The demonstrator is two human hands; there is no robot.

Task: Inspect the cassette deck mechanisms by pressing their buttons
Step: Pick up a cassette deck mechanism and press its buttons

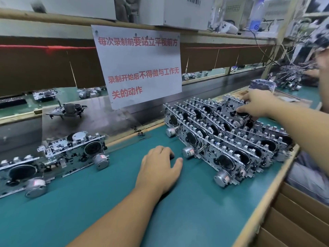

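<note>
Table (106, 202), green mat: stack of cassette deck mechanisms (222, 139) at right, long axes running left-front to right-rear. Right hand (256, 102), nearer, reaches over the rear of the stack, its grip pinching the topmost mechanism (238, 113). Left hand (160, 168) rests flat and relaxed on the mat, just left of the stack, holding nothing.

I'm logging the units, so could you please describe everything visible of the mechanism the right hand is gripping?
The silver stamped-metal cassette deck mechanism sits tilted on top of the far end of the stacked pile of like units on the green mat. It shows a toothed edge, a black round part and a silver cylindrical motor. The right hand grips it from above.
</note>
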